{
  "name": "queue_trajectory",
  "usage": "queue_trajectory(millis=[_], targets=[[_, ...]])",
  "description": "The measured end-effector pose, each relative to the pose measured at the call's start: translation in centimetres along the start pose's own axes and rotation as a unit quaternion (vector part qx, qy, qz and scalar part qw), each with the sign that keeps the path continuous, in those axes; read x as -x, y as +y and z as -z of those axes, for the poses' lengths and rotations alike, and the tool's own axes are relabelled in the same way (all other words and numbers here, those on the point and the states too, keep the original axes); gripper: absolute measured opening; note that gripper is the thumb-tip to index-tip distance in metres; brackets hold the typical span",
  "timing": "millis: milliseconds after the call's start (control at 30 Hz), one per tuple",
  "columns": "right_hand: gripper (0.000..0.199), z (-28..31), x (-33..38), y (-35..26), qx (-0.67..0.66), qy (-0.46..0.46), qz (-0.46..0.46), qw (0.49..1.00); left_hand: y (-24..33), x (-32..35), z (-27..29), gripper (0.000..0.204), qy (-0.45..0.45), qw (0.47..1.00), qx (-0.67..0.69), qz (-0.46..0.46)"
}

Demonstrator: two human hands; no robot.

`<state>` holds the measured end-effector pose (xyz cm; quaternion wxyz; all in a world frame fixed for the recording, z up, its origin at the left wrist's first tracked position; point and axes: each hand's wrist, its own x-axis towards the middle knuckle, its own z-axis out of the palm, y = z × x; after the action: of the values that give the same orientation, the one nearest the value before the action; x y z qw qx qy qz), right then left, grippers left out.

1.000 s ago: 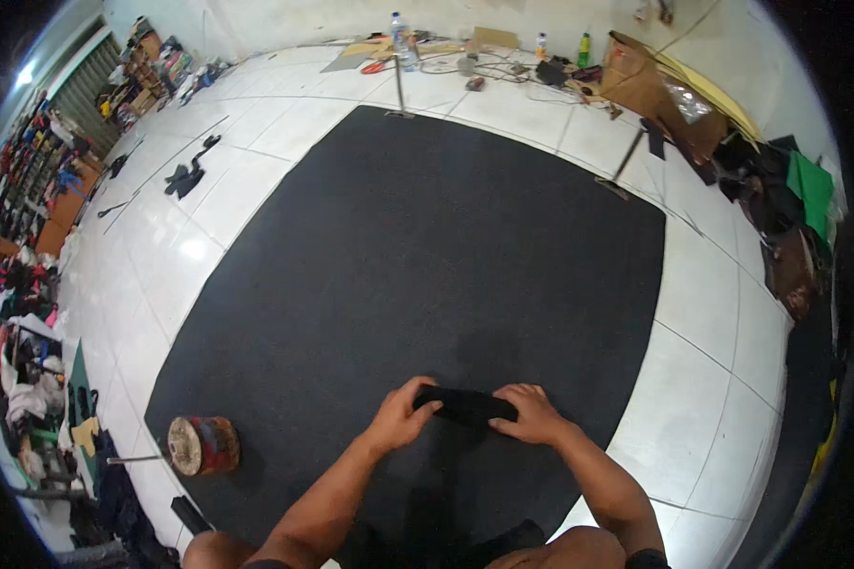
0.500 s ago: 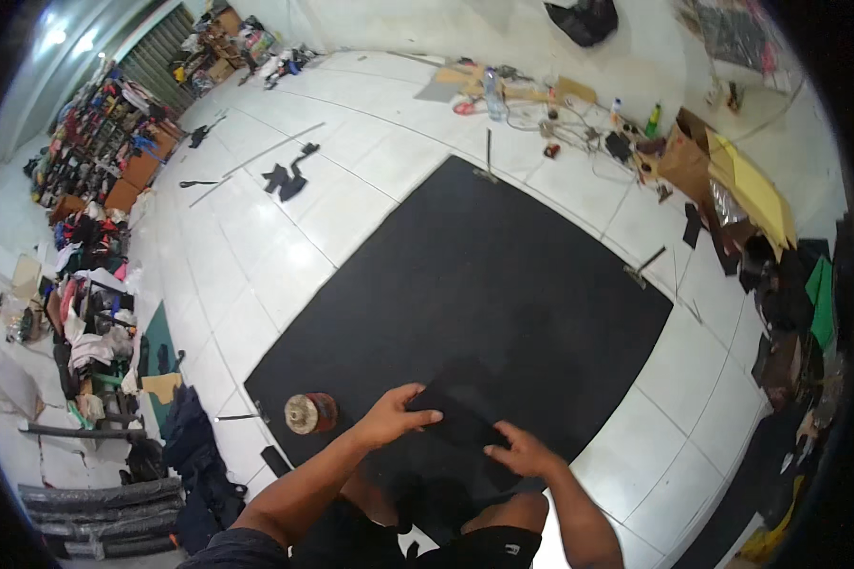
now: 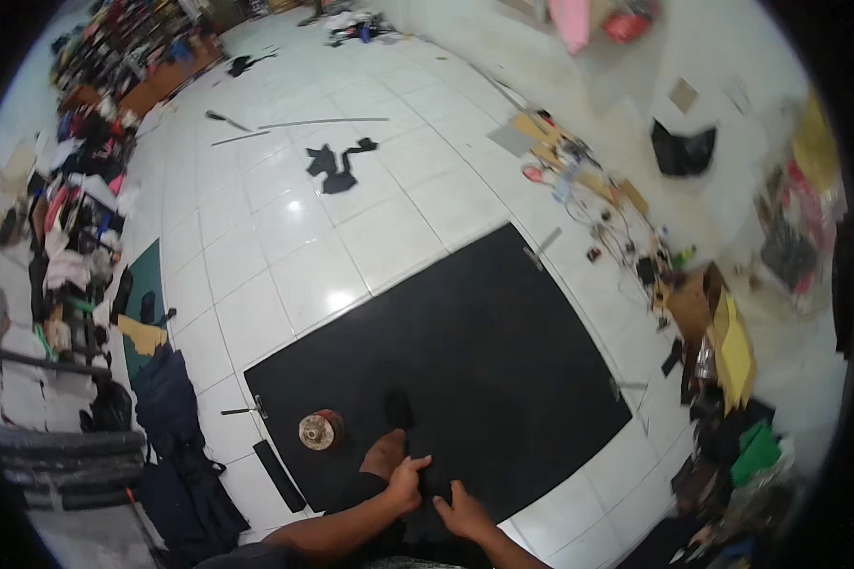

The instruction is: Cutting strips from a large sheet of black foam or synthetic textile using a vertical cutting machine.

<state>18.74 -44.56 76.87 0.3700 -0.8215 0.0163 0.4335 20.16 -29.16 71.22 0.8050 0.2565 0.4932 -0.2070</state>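
I sit on the near edge of a large black mat (image 3: 465,351) laid on white floor tiles. My left hand (image 3: 405,486) and my right hand (image 3: 465,517) are close together low in the head view, both gripping a small black piece (image 3: 436,482) that hardly stands out from the mat. My bare knee (image 3: 384,451) shows just left of the left hand. A round spool (image 3: 317,431) with a red side lies on the mat, a short way left of my hands.
A flat black bar (image 3: 280,475) lies on the tiles by the mat's near-left corner. Dark blue bags (image 3: 171,403) and piled clutter line the left. Black fabric scraps (image 3: 334,166) and metal rods (image 3: 323,122) lie farther off. Cardboard, tools and cables (image 3: 712,327) crowd the right wall.
My head has turned, so the view swings left and the mat sits lower right. Both hands have drawn closer to my body and nearer together on the black piece.
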Motion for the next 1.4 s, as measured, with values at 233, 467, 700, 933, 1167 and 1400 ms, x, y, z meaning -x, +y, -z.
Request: queue_trajectory(millis=[233,467,700,933,1167,1400], targets=[[0.069,6.6,-7.6,-20.2,0.054,0.074,0.053,0.994,21.3,1.2,-8.7,0.032,-0.038,0.996,0.004,-0.081],[0.073,12.5,-18.4,-33.6,0.072,0.032,0.142,0.987,38.7,-0.1,-11.9,0.025,-0.115,0.977,0.054,-0.168],[0.057,14.7,-33.8,-45.6,0.113,-0.149,0.208,0.96,52.1,-7.8,-8.3,0.029,-0.03,0.965,0.136,-0.223],[0.074,17.2,-46.0,-57.6,0.199,-0.228,0.349,0.887,66.2,-8.5,-7.0,0.042,-0.004,0.953,0.162,-0.255],[0.062,27.2,-58.8,-59.0,-0.066,-0.04,0.082,0.994,82.6,-15.3,-5.3,0.039,-0.079,0.941,0.146,-0.294],[0.053,38.9,-56.0,-40.1,0.02,0.257,-0.221,0.941,95.5,-18.7,-20.0,0.041,-0.09,0.947,-0.007,-0.308]])
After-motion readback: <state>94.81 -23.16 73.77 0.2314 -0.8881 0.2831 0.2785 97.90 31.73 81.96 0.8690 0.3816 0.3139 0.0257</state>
